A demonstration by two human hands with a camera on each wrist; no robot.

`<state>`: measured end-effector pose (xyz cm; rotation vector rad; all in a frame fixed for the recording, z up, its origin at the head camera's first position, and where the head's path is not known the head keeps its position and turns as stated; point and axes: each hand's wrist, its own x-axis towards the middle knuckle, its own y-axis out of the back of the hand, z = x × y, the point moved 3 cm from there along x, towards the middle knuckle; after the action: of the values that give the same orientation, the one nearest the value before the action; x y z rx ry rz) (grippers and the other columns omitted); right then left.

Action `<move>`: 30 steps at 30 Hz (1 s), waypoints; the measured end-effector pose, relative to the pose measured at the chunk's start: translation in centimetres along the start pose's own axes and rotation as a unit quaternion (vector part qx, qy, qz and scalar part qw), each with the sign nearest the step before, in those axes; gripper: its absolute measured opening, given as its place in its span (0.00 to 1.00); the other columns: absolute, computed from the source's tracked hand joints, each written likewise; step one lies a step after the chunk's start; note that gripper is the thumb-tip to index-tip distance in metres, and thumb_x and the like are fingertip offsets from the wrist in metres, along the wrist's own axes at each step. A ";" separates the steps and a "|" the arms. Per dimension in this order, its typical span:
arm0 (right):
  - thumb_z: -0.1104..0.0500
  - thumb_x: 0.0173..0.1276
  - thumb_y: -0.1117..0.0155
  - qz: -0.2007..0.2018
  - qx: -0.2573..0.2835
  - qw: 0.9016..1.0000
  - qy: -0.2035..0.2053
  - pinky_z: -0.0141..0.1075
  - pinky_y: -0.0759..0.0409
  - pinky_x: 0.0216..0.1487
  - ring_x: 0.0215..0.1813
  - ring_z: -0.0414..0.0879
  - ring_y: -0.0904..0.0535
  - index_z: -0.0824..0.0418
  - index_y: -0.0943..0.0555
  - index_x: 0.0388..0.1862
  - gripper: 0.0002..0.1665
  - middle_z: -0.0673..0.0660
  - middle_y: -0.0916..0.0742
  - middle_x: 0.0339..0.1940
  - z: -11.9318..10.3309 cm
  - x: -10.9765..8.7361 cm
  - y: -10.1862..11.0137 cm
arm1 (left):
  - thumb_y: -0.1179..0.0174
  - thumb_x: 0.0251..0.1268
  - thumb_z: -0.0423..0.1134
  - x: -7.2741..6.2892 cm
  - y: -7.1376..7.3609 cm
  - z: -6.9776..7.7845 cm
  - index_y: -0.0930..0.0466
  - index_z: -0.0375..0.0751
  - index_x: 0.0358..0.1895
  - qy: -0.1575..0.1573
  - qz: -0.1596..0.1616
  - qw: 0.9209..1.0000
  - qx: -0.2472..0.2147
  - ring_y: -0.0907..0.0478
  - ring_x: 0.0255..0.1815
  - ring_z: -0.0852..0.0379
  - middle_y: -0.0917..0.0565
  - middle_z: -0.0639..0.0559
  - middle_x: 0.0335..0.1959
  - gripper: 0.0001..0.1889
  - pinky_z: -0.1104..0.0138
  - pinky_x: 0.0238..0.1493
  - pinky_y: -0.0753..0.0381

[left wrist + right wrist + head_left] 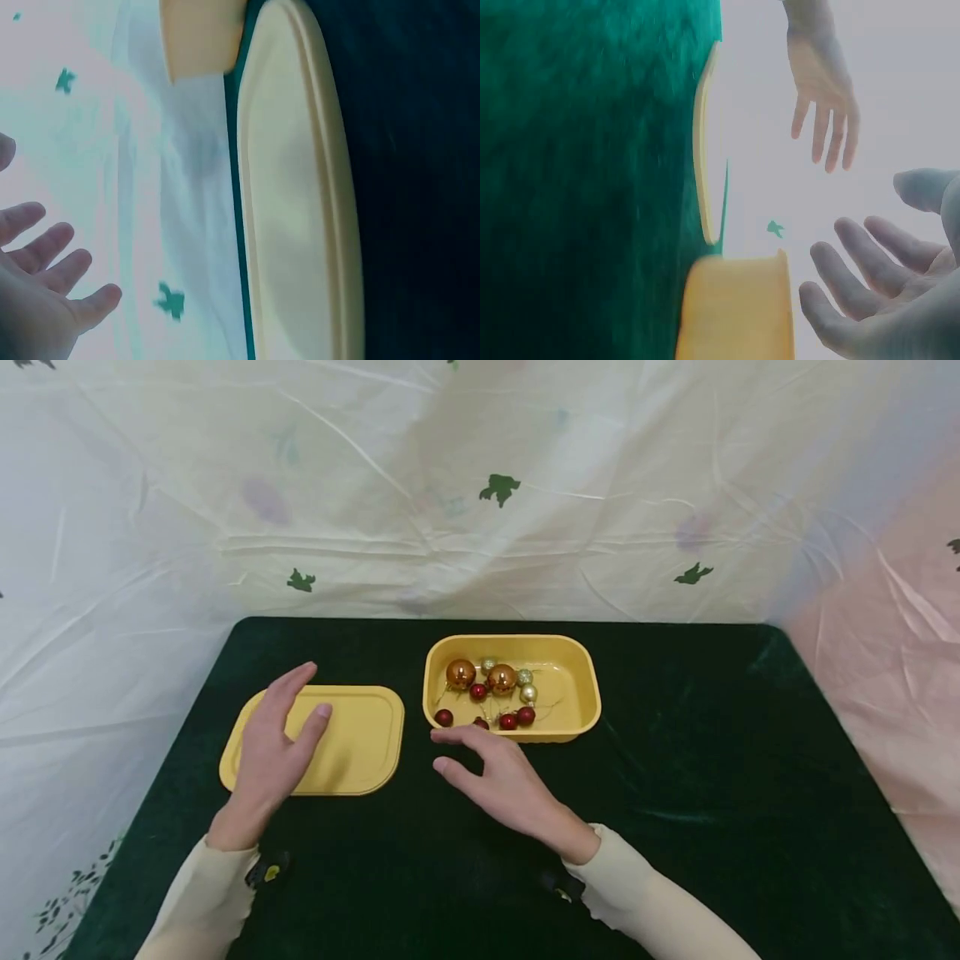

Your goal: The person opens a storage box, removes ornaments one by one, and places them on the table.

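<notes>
My left hand (pixel 276 747) hovers over the flat yellow lid (pixel 352 735), fingers and thumb spread with nothing between them; the left wrist view shows the lid (pixel 289 195) below it. Near the front rim of the yellow box (pixel 588 693), my right hand (pixel 502 777) is held with loosely bent, apart fingers and is also free of any object. Inside the box lie shiny baubles: two large copper ones (pixel 502 679), several small dark red ones (pixel 526 716) and a few pale gold ones (pixel 528 693). In the right wrist view both hands hang above the table surface.
A dark green cloth (pixel 712 760) covers the table. Behind it and at both sides hangs a pale sheet (pixel 390 510) with green leaf shapes. Lid and box lie side by side with a narrow gap of cloth between them.
</notes>
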<state>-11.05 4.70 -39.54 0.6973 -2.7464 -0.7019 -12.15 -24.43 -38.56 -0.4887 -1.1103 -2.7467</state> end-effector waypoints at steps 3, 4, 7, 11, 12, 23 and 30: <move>0.50 0.78 0.36 0.026 -0.015 0.999 0.014 0.47 0.23 0.67 0.65 0.42 0.21 0.53 0.19 0.66 0.22 0.47 0.16 0.64 0.2 -0.6 1.3 | 0.43 0.77 0.47 0.5 -1.5 0.9 0.34 0.40 0.78 -0.025 -0.020 0.999 -0.008 0.38 0.77 0.37 0.34 0.42 0.79 0.31 0.35 0.72 0.38; 0.50 0.78 0.36 0.033 -0.020 0.999 0.016 0.48 0.23 0.67 0.65 0.43 0.20 0.53 0.19 0.66 0.22 0.47 0.16 0.64 0.3 -0.7 1.7 | 0.43 0.78 0.48 0.6 -2.0 1.2 0.35 0.40 0.78 -0.027 -0.030 0.999 -0.007 0.38 0.78 0.37 0.35 0.42 0.79 0.31 0.35 0.72 0.38; 0.51 0.78 0.36 0.054 -0.029 0.998 0.028 0.52 0.22 0.66 0.65 0.47 0.19 0.53 0.19 0.66 0.21 0.49 0.15 0.63 0.8 -1.1 3.0 | 0.44 0.77 0.50 1.0 -3.4 1.9 0.38 0.40 0.80 -0.030 -0.062 0.998 0.001 0.41 0.79 0.38 0.39 0.43 0.81 0.34 0.34 0.72 0.39; 0.52 0.77 0.34 0.084 -0.044 0.995 0.035 0.54 0.21 0.64 0.63 0.48 0.19 0.54 0.18 0.65 0.21 0.52 0.15 0.62 1.5 -1.2 4.5 | 0.45 0.77 0.55 1.2 -5.3 2.5 0.44 0.42 0.82 -0.019 -0.116 0.993 0.022 0.48 0.83 0.40 0.46 0.46 0.84 0.38 0.36 0.75 0.43; 0.52 0.77 0.34 0.089 -0.048 0.994 0.036 0.54 0.21 0.63 0.63 0.49 0.19 0.54 0.18 0.65 0.21 0.52 0.15 0.62 1.7 -1.1 4.8 | 0.46 0.77 0.57 1.2 -5.7 2.6 0.45 0.43 0.83 -0.016 -0.127 0.991 0.028 0.50 0.83 0.40 0.48 0.47 0.85 0.39 0.36 0.76 0.44; 0.51 0.77 0.34 0.114 -0.086 0.990 0.012 0.57 0.20 0.60 0.60 0.54 0.19 0.58 0.19 0.65 0.22 0.55 0.15 0.61 3.9 0.3 7.2 | 0.47 0.77 0.60 2.0 -9.2 3.5 0.48 0.42 0.84 -0.021 -0.178 0.981 0.070 0.59 0.86 0.43 0.53 0.49 0.86 0.42 0.41 0.80 0.51; 0.51 0.76 0.33 0.105 -0.118 0.987 -0.010 0.57 0.24 0.66 0.67 0.54 0.22 0.59 0.21 0.68 0.26 0.58 0.18 0.66 5.0 1.4 8.1 | 0.50 0.77 0.64 2.5 -10.7 3.8 0.51 0.41 0.84 -0.030 -0.197 0.973 0.112 0.59 0.85 0.40 0.55 0.46 0.86 0.45 0.40 0.80 0.53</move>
<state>-17.05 12.21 -39.68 0.3454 -2.6410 -0.9676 -16.19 -14.11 -42.09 -0.3551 -1.6700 -2.8854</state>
